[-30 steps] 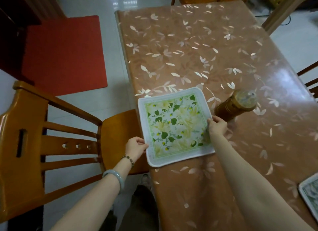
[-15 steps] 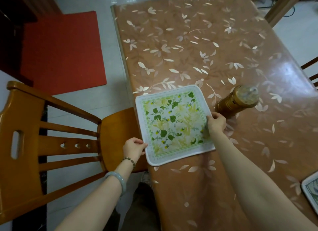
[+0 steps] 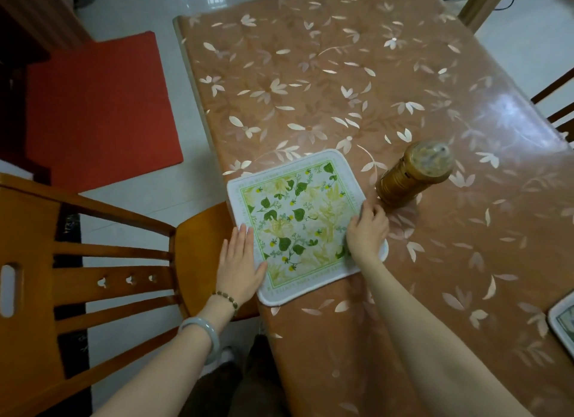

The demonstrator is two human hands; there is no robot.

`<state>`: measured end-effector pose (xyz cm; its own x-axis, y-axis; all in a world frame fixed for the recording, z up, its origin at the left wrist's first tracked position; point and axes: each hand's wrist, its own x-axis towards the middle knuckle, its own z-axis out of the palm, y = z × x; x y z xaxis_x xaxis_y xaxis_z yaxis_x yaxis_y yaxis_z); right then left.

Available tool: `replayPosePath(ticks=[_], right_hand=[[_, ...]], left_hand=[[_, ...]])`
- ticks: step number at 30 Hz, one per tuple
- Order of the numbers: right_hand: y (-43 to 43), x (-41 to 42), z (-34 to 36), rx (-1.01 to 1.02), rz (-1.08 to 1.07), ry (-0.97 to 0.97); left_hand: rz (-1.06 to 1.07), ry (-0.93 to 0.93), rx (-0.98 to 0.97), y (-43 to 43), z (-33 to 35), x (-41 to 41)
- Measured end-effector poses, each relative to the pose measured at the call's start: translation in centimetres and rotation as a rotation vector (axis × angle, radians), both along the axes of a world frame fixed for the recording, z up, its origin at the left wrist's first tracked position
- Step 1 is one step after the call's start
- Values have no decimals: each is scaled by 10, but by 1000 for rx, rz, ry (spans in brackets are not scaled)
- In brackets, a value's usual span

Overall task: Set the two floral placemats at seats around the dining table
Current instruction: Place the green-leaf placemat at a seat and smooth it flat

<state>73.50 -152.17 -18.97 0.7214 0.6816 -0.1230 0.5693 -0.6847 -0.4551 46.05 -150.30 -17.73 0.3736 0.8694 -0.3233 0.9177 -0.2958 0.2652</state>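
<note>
— So, can you read any words on the floral placemat?

— Not really. Tiny green letters run all around its border, but they are too small and blurry to read. The brown jar beside it shows no label I can make out.

— Where is the placemat?

— It lies flat on the dining table, right at the edge, in front of the wooden chair. It is turned a little, so its sides do not line up with the table edge. Its left side sticks out a bit over the edge.

— What is the left hand doing?

— It lies flat with the fingers straight and close together, palm down, on the left border of the placemat. It is not gripping anything. A pale bangle and a bead bracelet sit on that wrist.

— And the right hand?

— It rests on the right side of the placemat, fingers bent, tips at the edge near the jar. I cannot tell if it pinches the edge or only presses on it.

— Is the other placemat around?

— A corner of a second mat peeks in at the far right edge of the table, well apart from the first one
</note>
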Motion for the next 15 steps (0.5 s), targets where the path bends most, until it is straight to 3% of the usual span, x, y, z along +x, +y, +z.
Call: replayPosePath(ticks=[4,8,12,15], right_hand=[[-22,-9,-14,-196,183,-85],[-26,-8,-12,-280,214,-103],[-5,-12,5,-205,208,-36],[29,-5,25,-61,209,-12]], left_hand=[[-161,190,-37,11,-12,1],[-149,211,16,9,-14,4],[-63,157,132,38,-1,28],[-242,118,162,93,4,65]])
